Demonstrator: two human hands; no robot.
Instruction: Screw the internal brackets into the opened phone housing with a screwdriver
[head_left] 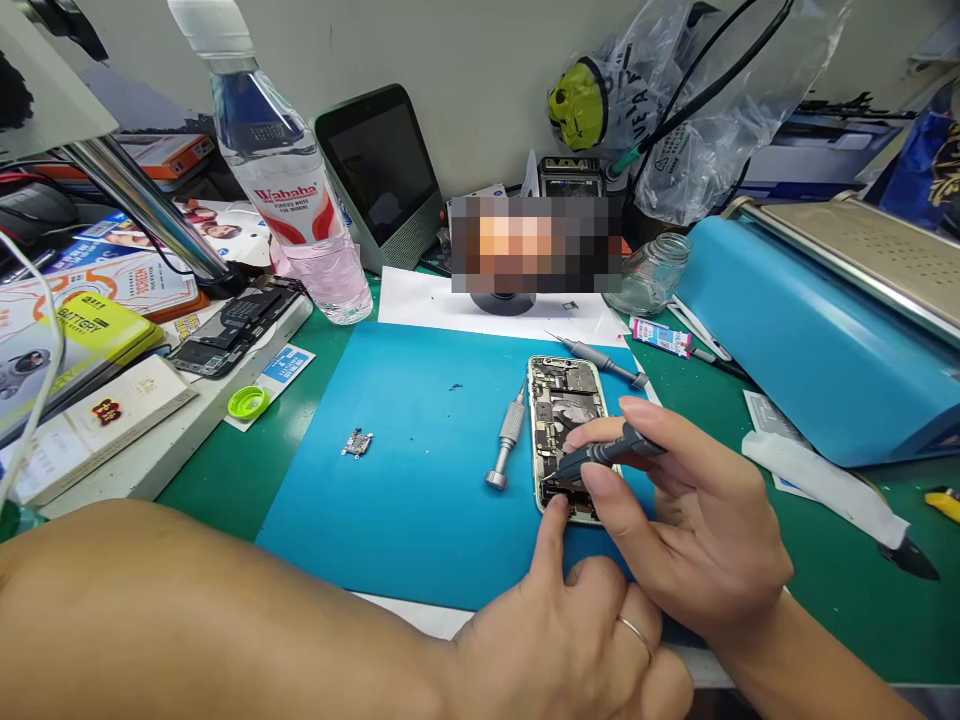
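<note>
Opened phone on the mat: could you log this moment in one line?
right hand: holds screwdriver, tip on opened phone | left hand: steadies phone's lower edge | spare screwdriver: lying beside phone | blue mat

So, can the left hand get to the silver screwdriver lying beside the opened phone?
Probably yes. The left hand rests at the phone's lower end, and the silver screwdriver lies just left of it on bare blue mat, nothing between.
</note>
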